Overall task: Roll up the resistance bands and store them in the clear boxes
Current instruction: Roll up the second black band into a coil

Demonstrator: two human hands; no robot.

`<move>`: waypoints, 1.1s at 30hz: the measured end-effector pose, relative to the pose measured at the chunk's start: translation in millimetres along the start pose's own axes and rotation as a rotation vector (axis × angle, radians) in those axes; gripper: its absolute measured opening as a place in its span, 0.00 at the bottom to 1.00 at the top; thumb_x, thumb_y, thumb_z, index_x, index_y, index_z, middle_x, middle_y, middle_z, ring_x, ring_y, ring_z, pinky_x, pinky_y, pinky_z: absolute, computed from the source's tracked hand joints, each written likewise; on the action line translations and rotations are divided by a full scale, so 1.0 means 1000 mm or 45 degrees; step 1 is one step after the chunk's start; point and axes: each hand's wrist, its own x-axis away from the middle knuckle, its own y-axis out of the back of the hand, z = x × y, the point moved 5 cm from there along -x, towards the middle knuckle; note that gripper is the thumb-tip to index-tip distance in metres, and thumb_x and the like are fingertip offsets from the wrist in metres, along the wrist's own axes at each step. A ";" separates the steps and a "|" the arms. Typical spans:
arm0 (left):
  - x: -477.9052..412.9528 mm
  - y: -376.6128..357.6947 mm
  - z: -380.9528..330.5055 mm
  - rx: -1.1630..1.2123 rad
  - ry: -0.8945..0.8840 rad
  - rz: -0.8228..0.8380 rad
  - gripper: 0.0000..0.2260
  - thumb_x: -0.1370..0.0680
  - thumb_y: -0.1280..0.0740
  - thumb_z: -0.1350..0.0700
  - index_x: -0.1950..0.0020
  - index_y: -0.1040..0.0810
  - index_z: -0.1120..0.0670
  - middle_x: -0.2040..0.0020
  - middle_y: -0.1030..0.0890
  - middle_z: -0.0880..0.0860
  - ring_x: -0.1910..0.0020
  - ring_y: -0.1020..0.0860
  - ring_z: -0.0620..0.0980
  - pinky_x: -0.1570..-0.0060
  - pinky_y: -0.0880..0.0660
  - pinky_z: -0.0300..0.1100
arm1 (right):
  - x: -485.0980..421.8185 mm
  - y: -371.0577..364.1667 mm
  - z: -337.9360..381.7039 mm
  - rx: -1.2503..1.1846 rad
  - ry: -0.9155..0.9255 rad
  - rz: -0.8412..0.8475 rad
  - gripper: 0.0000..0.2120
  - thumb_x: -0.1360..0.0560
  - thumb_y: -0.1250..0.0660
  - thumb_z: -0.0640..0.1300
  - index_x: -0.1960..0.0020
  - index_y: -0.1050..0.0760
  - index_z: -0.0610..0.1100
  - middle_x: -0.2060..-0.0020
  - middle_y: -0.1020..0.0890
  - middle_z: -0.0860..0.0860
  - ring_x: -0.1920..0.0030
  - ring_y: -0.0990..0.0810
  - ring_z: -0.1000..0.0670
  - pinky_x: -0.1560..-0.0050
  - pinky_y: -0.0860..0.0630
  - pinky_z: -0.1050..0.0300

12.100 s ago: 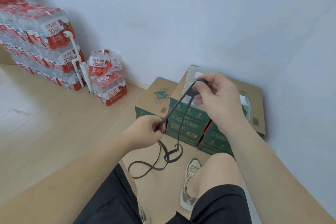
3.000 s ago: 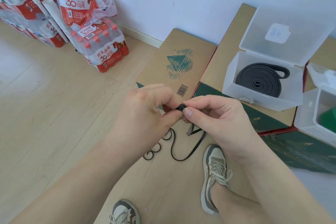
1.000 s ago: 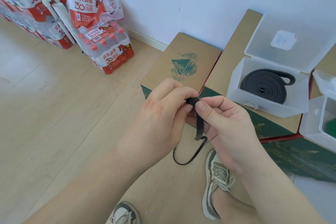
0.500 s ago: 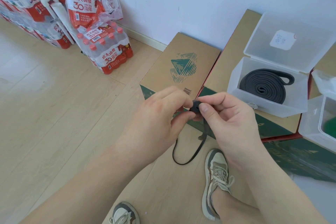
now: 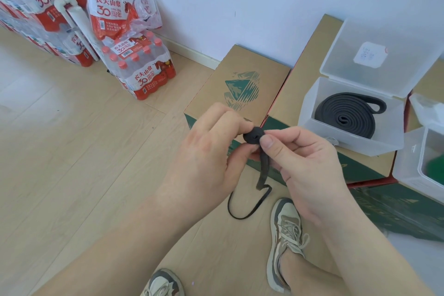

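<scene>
Both hands, left hand [image 5: 211,151] and right hand [image 5: 305,158], pinch the soft, springy band [image 5: 252,136]; grip its small coil's flat sides.

- Roll [image 5: 252,136] pinched between left hand [image 5: 211,158] and right hand [image 5: 305,163] has grown thicker.
- Loose tail [image 5: 263,170] is shorter; only one loop lies on the floor [image 5: 96,175], not several.
</scene>
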 end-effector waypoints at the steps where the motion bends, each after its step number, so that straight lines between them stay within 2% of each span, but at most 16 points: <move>1: 0.000 0.001 0.001 -0.017 0.010 -0.016 0.08 0.24 0.25 0.63 0.50 0.22 0.58 0.52 0.24 0.50 0.57 0.24 0.50 0.61 0.23 0.50 | 0.000 -0.001 0.000 -0.011 0.002 0.035 0.15 0.36 0.18 0.50 0.53 0.14 0.44 0.53 0.12 0.37 0.54 0.12 0.41 0.41 0.17 0.37; 5: -0.001 0.002 0.001 -0.038 0.045 -0.035 0.10 0.27 0.22 0.59 0.55 0.22 0.57 0.56 0.25 0.50 0.60 0.26 0.49 0.66 0.24 0.51 | 0.002 -0.005 0.003 -0.077 0.046 0.048 0.08 0.34 0.24 0.38 0.54 0.18 0.39 0.56 0.11 0.42 0.56 0.13 0.48 0.50 0.17 0.56; 7: -0.001 0.001 0.002 -0.023 0.042 0.013 0.09 0.26 0.21 0.56 0.54 0.19 0.56 0.55 0.24 0.49 0.59 0.25 0.49 0.63 0.24 0.51 | 0.000 -0.002 0.003 -0.016 0.114 0.020 0.06 0.30 0.27 0.32 0.54 0.19 0.38 0.58 0.11 0.45 0.57 0.13 0.51 0.52 0.17 0.60; 10: 0.000 -0.001 0.003 0.041 0.057 0.087 0.08 0.23 0.24 0.57 0.45 0.17 0.54 0.50 0.21 0.48 0.53 0.22 0.47 0.58 0.22 0.48 | -0.001 0.004 0.005 0.204 0.224 -0.017 0.12 0.27 0.29 0.23 0.55 0.18 0.38 0.57 0.12 0.45 0.54 0.13 0.52 0.50 0.18 0.62; 13: 0.000 -0.003 0.000 0.030 0.064 0.114 0.15 0.24 0.25 0.61 0.38 0.18 0.52 0.48 0.17 0.45 0.51 0.19 0.43 0.55 0.21 0.44 | 0.001 -0.001 0.006 0.451 0.363 0.033 0.11 0.25 0.29 0.24 0.56 0.18 0.40 0.54 0.13 0.47 0.48 0.14 0.49 0.45 0.18 0.56; 16: -0.001 -0.004 -0.001 0.010 0.052 0.127 0.14 0.25 0.26 0.65 0.42 0.16 0.53 0.51 0.16 0.44 0.52 0.19 0.43 0.53 0.21 0.44 | 0.004 -0.006 0.005 0.630 0.505 0.051 0.11 0.26 0.30 0.27 0.56 0.18 0.42 0.53 0.14 0.49 0.48 0.15 0.46 0.44 0.18 0.48; 20: -0.002 0.001 0.000 0.241 0.230 0.007 0.13 0.24 0.27 0.67 0.47 0.15 0.50 0.54 0.16 0.43 0.52 0.17 0.47 0.52 0.18 0.43 | 0.002 -0.002 0.006 0.272 0.277 -0.069 0.11 0.28 0.26 0.25 0.53 0.16 0.39 0.55 0.11 0.45 0.52 0.12 0.49 0.48 0.17 0.59; 22: -0.002 0.002 0.000 0.418 0.380 -0.047 0.14 0.24 0.28 0.68 0.49 0.16 0.48 0.55 0.15 0.43 0.52 0.16 0.48 0.53 0.19 0.39 | 0.002 -0.004 0.008 0.127 0.213 -0.080 0.11 0.30 0.25 0.26 0.52 0.16 0.38 0.56 0.11 0.45 0.54 0.11 0.50 0.49 0.17 0.61; 24: -0.001 0.001 0.001 0.581 0.512 -0.075 0.15 0.23 0.28 0.68 0.49 0.17 0.47 0.55 0.15 0.44 0.52 0.16 0.47 0.54 0.20 0.35 | 0.002 -0.006 0.008 0.047 0.212 -0.083 0.11 0.31 0.25 0.26 0.52 0.17 0.38 0.55 0.10 0.45 0.54 0.12 0.50 0.49 0.17 0.60; 27: -0.001 -0.003 0.005 0.722 0.621 -0.033 0.14 0.23 0.27 0.67 0.47 0.18 0.47 0.53 0.15 0.46 0.50 0.16 0.49 0.52 0.20 0.39 | 0.003 -0.007 0.009 0.118 0.308 -0.067 0.13 0.29 0.26 0.25 0.52 0.16 0.41 0.54 0.11 0.49 0.51 0.13 0.52 0.46 0.19 0.60; 30: 0.000 -0.004 0.008 0.575 0.622 0.056 0.16 0.24 0.26 0.66 0.46 0.19 0.46 0.53 0.16 0.44 0.52 0.16 0.46 0.53 0.19 0.37 | 0.006 -0.010 0.012 0.450 0.530 0.019 0.14 0.25 0.29 0.24 0.49 0.17 0.41 0.52 0.14 0.47 0.47 0.15 0.47 0.45 0.20 0.56; 33: -0.003 -0.002 0.000 0.076 0.309 0.061 0.16 0.27 0.26 0.65 0.44 0.20 0.48 0.53 0.17 0.41 0.52 0.18 0.41 0.53 0.20 0.40 | 0.008 -0.017 0.014 0.852 0.730 0.106 0.11 0.24 0.30 0.25 0.49 0.16 0.38 0.52 0.18 0.46 0.48 0.17 0.47 0.47 0.21 0.56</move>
